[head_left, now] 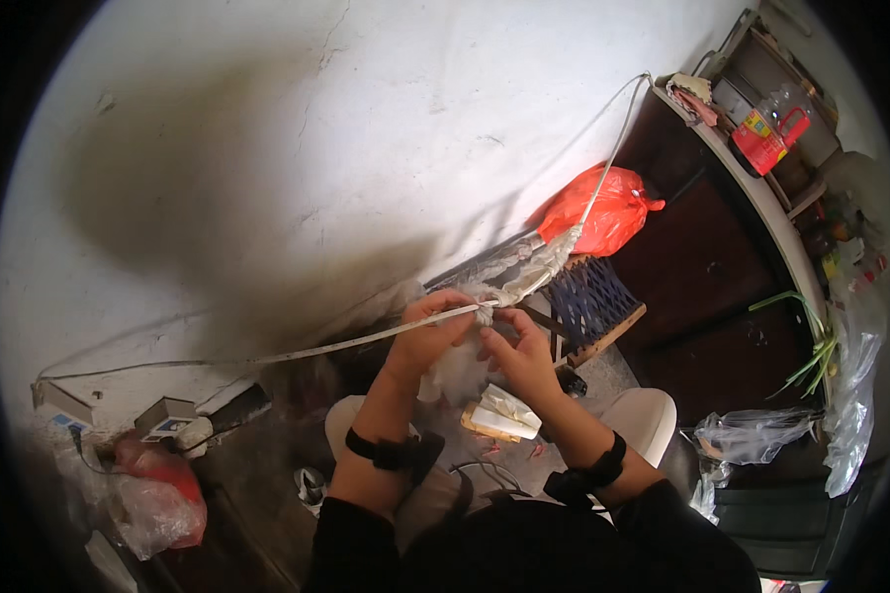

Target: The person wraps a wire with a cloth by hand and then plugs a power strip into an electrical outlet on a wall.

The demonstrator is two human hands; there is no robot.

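Observation:
A pale cable hangs across in front of me, from the wall at the left up to the corner of a dark cabinet. Clear plastic bags are wrapped and knotted along its middle. My left hand pinches a twisted bit of this plastic from the left, its fingertips against the cable. From the right, my right hand has thumb and fingers closed on the same knot, just below the cable. A loose, see-through part of a bag hangs down between both hands. The fingertips partly hide the knot itself.
A red plastic bag sits by the wall, above a stool with dark woven webbing. The dark cabinet stands at the right, with a red-labelled bottle and green stalks. Socket boxes are at the left wall.

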